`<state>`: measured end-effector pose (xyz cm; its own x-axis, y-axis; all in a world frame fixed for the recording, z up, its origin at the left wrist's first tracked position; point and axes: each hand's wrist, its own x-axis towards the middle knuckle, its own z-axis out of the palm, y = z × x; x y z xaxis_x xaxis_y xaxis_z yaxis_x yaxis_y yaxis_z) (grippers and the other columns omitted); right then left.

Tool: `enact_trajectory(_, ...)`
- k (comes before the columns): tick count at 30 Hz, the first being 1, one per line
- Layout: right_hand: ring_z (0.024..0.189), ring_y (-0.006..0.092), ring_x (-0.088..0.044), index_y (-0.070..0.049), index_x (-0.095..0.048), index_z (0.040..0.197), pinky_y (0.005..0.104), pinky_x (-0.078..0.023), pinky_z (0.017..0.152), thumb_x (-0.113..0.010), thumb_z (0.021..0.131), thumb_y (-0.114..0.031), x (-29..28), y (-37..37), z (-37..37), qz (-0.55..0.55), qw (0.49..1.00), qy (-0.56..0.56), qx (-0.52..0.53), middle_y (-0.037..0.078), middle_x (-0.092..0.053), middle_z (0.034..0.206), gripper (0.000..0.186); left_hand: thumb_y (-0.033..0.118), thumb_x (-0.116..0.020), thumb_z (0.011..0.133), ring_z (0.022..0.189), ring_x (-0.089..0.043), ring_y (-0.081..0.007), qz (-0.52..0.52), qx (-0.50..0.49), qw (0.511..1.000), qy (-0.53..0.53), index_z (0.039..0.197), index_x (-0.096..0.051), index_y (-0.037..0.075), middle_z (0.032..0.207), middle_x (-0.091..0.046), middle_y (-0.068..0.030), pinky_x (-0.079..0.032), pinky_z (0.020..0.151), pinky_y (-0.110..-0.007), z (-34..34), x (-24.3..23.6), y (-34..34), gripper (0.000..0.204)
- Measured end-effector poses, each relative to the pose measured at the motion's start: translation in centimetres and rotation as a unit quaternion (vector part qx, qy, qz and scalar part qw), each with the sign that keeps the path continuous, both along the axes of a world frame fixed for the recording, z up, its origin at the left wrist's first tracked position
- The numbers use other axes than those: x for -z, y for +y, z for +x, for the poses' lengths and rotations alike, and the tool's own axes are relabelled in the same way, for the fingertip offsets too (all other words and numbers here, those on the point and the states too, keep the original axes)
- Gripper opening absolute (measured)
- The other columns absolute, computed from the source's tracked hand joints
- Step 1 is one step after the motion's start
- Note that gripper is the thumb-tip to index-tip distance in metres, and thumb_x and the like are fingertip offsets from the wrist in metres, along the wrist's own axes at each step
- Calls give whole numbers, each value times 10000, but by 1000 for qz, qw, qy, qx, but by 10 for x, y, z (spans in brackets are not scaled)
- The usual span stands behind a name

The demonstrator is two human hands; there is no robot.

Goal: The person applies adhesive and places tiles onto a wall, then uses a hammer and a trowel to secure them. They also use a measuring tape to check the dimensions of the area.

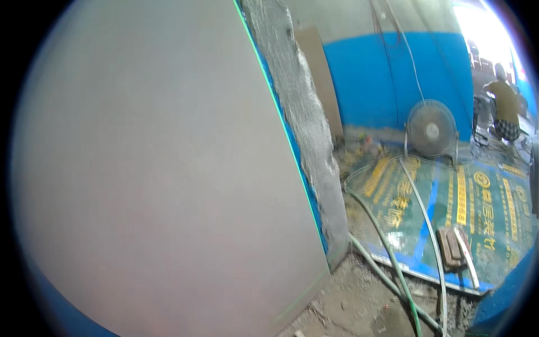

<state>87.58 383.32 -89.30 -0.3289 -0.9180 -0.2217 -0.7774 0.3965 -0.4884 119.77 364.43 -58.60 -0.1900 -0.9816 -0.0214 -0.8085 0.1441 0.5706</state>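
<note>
Neither of my hands shows in the head view. A large, smooth, pale beige panel (168,168) fills the left and middle of the picture, very close, and hides what lies behind it. Along its right edge runs a thin bright green line of light (287,135). Just beyond that edge is a narrow blue strip, then a rough band of grey mortar (314,129) with a ragged outer side.
Green hoses (387,241) and a pale cable (424,208) cross the rubble-strewn floor (359,297). Further off, a round floor fan (431,129) stands on green printed floor sheeting (415,224), with a brown block (452,247) nearer. At far right a person (505,104) crouches.
</note>
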Motion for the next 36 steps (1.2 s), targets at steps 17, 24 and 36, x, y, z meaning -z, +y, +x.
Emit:
enact_trajectory(17, 1051, 327, -530, -189, -609, 1230, 469, -430, 826, -599, 888, -306, -46, -34, -36, -11, 995, 85, -43, 153, -538, 1115, 361, 555, -755, 807, 1330, -440, -403, 11, -179, 976, 123, 1452, -313, -78, 1431, -435, -316, -367, 1091, -447, 21, 49, -41, 1006)
enact_trajectory(24, 1010, 299, -546, -208, -613, 1213, 448, -432, 797, -603, 884, -339, -13, -10, -3, -10, 994, 76, -73, 133, -544, 1079, 355, 498, -675, 886, 1220, -490, -374, 16, -85, 996, 31, 1365, -427, -54, 1331, -501, -266, -399, 1031, -441, 19, 3, -23, 772)
enact_trajectory(36, 1048, 276, -521, -256, -622, 1158, 425, -387, 804, -520, 911, -230, -10, 16, 10, -63, 993, 56, -77, 105, -526, 1069, 268, 331, -708, 900, 998, -631, -281, 170, 138, 970, -103, 1129, -647, 9, 1069, -684, -163, -487, 903, -376, 12, 69, -2, 400)
